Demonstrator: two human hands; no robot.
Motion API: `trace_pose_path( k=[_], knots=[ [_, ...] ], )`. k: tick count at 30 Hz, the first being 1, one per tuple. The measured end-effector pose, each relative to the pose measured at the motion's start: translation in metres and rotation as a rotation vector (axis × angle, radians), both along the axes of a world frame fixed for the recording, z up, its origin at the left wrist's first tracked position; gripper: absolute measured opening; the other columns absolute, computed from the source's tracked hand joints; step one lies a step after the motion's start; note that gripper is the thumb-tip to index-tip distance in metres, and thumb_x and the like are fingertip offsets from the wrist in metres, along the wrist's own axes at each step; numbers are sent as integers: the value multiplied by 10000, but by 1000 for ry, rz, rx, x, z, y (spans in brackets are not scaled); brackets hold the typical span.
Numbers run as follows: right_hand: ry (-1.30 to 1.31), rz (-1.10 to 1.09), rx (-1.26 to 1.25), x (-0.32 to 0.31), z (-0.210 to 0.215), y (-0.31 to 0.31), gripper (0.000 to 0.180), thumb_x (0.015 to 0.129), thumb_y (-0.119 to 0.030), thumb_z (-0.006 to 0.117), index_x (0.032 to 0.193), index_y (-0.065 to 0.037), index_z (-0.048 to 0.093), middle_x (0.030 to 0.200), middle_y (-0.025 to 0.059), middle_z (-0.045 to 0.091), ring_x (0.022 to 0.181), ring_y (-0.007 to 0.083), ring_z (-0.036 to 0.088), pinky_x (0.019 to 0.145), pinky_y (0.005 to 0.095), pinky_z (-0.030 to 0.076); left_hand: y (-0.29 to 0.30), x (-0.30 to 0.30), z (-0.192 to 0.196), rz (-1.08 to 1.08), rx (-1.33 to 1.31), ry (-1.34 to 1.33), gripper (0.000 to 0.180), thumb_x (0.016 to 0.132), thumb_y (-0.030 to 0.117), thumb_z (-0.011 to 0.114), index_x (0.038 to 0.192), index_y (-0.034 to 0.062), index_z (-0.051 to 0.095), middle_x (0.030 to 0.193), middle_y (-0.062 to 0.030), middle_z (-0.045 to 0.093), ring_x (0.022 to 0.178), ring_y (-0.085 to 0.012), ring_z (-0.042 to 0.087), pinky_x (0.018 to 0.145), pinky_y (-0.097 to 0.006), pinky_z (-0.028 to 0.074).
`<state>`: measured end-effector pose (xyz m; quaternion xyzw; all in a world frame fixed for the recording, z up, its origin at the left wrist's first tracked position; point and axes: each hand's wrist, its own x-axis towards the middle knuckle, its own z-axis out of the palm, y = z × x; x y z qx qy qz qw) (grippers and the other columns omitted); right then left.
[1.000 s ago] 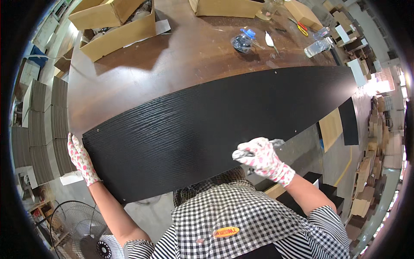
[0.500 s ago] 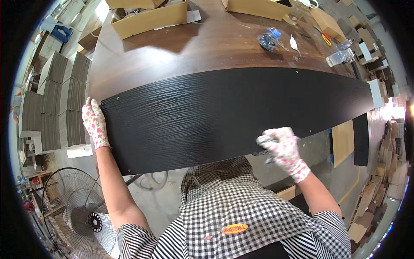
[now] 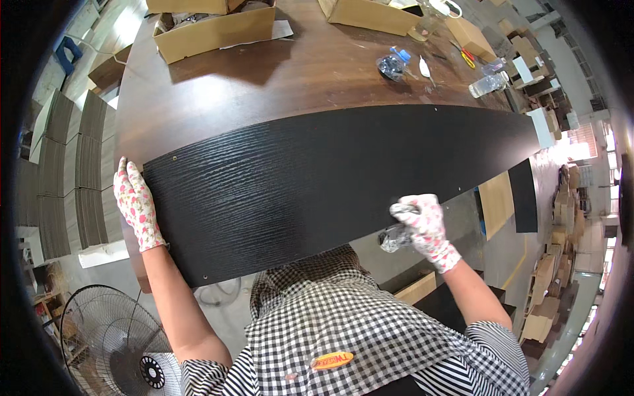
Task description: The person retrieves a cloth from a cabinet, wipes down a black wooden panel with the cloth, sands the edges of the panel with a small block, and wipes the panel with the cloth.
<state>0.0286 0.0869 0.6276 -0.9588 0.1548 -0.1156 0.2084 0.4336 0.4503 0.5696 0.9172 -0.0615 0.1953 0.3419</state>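
Observation:
A long black wood-grain panel (image 3: 317, 168) lies across a brown wooden table (image 3: 264, 79), its near edge hanging over toward me. My left hand (image 3: 135, 204), in a flower-patterned glove, lies flat against the panel's left end. My right hand (image 3: 422, 224), gloved the same way, is at the panel's near edge on the right, closed around a small clear plastic object (image 3: 394, 237) that may be a bottle.
Open cardboard boxes (image 3: 211, 26) stand at the table's far side, with plastic bottles (image 3: 393, 65) and small tools beside them. Stacks of flat cardboard (image 3: 72, 165) stand at the left. A floor fan (image 3: 112, 343) is at the lower left. More boards and boxes sit at the right.
The panel now sits lower and more level in view. My left hand has stayed on its left end, while my right hand has stayed at the near edge with the clear object.

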Motion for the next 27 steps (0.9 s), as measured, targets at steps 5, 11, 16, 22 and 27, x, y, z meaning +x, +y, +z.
trace_pose_path(
  k=[5,11,16,22,27],
  knots=[
    [103,-255,326,3,15,-2,141,800,-135,690,937,-110,712,978,41,662,911,197,614,808,368,494,5,3,-5,10,-19,38,413,1015,306,434,1293,40,580,1251,-165,606,1179,-309,551,1013,-395,405],
    [-49,216,-262,22,-8,34,223,767,-176,690,985,-224,701,1063,11,644,1009,251,571,853,412,472,-4,2,-1,-18,-27,32,422,1007,312,440,1292,32,578,1254,-170,603,1183,-312,549,1014,-397,404],
    [-47,332,-269,24,-3,30,241,753,-165,710,988,-215,703,1027,-13,639,940,215,576,814,400,457,1,0,-1,-6,-38,-3,423,995,335,459,1267,43,600,1227,-185,615,1173,-340,546,1011,-409,404],
    [-1,520,-127,79,-5,112,243,864,-298,615,1026,-126,675,1065,25,633,1014,236,584,859,427,444,-10,-5,6,31,-13,44,427,992,382,465,1274,92,598,1231,-159,603,1158,-335,561,987,-419,429],
    [31,437,-64,66,-9,93,238,854,-302,638,1031,-144,656,1047,29,625,976,244,582,837,435,441,4,-3,-2,70,34,58,431,994,390,440,1283,110,595,1244,-177,589,1205,-334,524,1018,-422,410]
  ],
)
